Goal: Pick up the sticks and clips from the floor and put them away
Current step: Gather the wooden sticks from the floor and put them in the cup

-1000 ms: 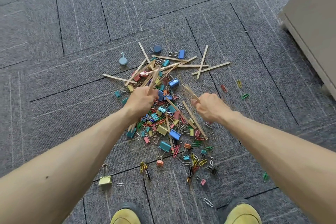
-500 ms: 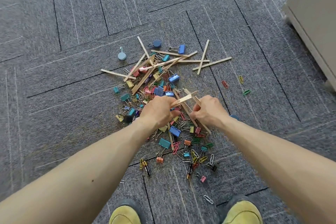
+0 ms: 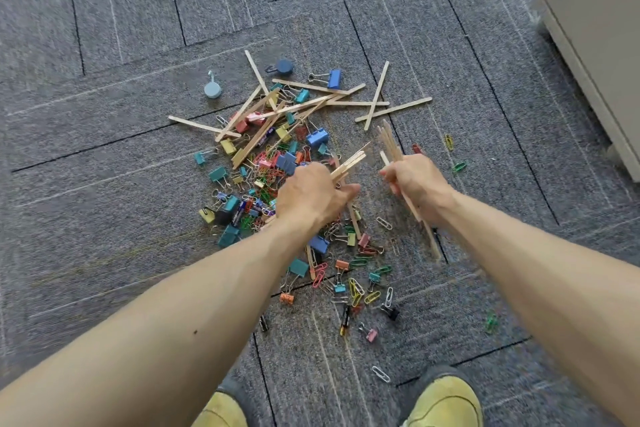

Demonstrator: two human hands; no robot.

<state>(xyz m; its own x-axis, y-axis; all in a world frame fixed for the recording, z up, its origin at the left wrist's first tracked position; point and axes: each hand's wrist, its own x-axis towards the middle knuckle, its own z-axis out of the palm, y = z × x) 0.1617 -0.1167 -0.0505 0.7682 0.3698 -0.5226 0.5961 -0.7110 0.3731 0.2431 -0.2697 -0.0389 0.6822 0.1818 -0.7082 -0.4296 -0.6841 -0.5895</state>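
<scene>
- My left grip is closed round a few wooden sticks that fan up and to the right; my right grip clasps a thicker bundle whose tails poke out below my wrist; both are held over the near part of the heap of binder clips on the carpet floor
- The bundle looks splayed; if I pinch another stick with those same fingers, I judge some could slide out and drop back into the heap
- The loose sticks lie crossed at the far edge, several tangled with clips; a quick pull may flick clips wider across the floor
- Paper clips are scattered near my shoes; a careless step could tread them into the carpet
- No container shows, so full hands may spill on the way
- I can read no writing; a small dark cylinder among the clips bears print too small to make out
</scene>
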